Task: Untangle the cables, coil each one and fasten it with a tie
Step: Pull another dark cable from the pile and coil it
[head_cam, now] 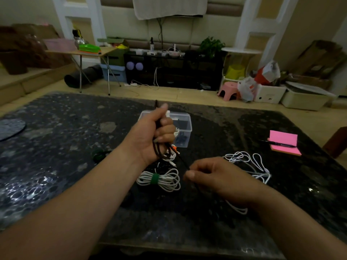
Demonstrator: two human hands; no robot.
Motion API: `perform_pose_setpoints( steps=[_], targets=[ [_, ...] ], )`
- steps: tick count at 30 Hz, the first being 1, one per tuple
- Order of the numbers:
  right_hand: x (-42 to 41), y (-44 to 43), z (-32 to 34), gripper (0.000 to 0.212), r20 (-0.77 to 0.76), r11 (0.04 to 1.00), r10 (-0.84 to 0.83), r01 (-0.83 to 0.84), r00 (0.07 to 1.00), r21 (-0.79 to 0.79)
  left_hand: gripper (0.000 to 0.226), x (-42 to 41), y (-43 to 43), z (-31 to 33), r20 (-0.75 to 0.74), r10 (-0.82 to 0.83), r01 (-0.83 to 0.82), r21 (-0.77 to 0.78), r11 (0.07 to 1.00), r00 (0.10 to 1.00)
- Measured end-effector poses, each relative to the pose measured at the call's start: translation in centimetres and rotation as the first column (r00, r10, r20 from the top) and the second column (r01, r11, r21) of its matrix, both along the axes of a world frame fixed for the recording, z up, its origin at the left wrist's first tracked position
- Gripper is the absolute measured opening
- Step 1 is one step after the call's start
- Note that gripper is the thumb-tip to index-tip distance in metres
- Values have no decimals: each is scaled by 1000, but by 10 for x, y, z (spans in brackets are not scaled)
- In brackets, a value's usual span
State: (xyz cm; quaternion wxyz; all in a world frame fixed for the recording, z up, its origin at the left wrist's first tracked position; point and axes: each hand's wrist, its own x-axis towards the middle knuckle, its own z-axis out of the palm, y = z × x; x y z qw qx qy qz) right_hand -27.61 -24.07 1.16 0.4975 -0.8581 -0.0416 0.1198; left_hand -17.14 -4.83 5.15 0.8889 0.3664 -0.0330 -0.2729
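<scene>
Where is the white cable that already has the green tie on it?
In the head view, the tied white cable lies on the dark table, near the middle, just below the left hand and left of the right hand.

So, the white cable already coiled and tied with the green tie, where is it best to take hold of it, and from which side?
Probably at the green tie, from above. The white cable lies flat on the table, and the tie gathers all its loops at one narrow point, so fingers could close across it there. The right hand is closest but pinches the dark cable.
</scene>
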Motion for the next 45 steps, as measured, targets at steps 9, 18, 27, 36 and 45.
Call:
perform_pose_setpoints(
  steps=[9,18,27,36,45],
  targets=[
    [5,8,16,22,455,912,-394,401,798,87,19,-29,-21,-10,236,-19,-89,440,893,972],
    [-3,37,-2,19,491,962,-250,274,834,25,56,-23,-24,-15,-9,91,-88,208,974,996],
    [5,12,9,18,312,943,-334,318,890,101,18,-23,-23,-17,326,-206,17,499,867,923],
    [6,29,-1,23,490,937,-282,346,825,-43,60,-53,-19,-38,489,-539,-294,863,411,685],
    [24,83,-19,15,452,964,-259,258,854,65,85,-48,35,-54,458,-540,-270,879,392,706]
  ],
)
